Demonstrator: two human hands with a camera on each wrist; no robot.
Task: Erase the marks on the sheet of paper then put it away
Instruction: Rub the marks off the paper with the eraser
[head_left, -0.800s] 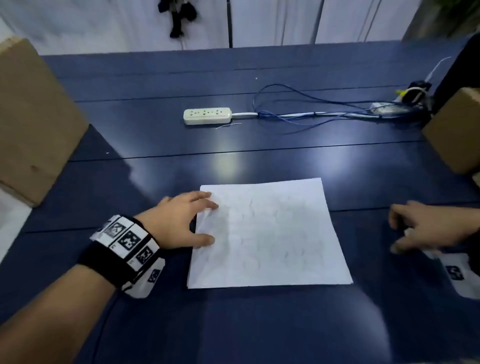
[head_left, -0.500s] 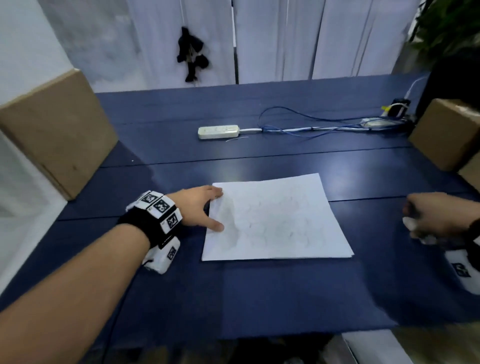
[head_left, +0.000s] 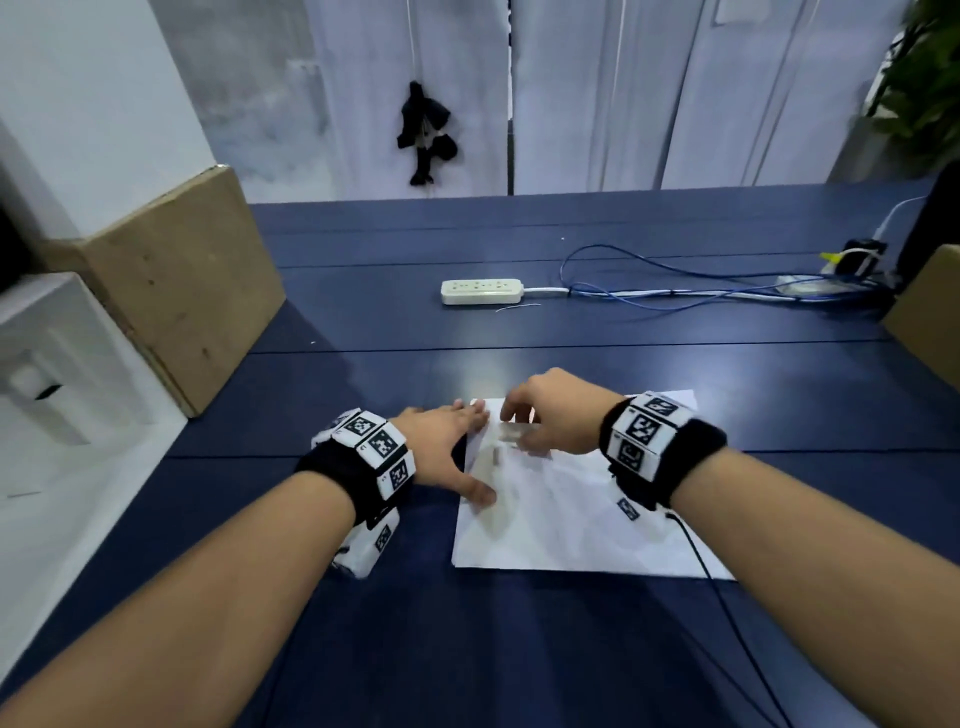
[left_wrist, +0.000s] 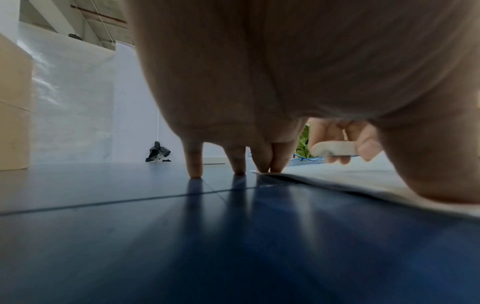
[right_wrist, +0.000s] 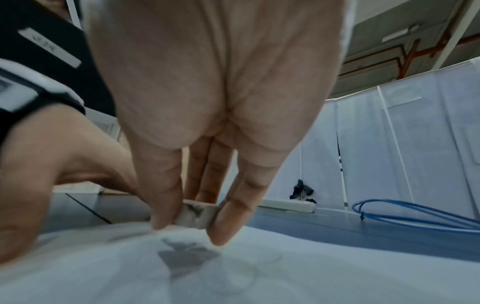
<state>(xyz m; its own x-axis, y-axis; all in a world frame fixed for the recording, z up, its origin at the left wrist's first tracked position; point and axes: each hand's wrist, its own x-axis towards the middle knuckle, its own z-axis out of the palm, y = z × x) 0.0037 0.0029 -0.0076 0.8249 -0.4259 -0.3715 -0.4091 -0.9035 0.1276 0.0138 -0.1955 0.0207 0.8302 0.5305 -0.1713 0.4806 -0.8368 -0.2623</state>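
While the white sheet of paper (head_left: 582, 514) lies flat near-centre on the dark blue table (head_left: 467, 649) | left hand (head_left: 441, 447) spread, fingertips pinning its left edge against sliding | right hand (head_left: 550, 415) pinches a smudged white eraser (right_wrist: 196, 215) over the far-left corner | marks faint, blurred; contact with paper unclear

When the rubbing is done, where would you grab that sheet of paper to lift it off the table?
Probably the right edge of the sheet of paper, coming from the right. It lies flat on the blue table, so the fingers would need to slide under an edge. The left hand presses on the left edge, and the right hand holds the eraser above the sheet.
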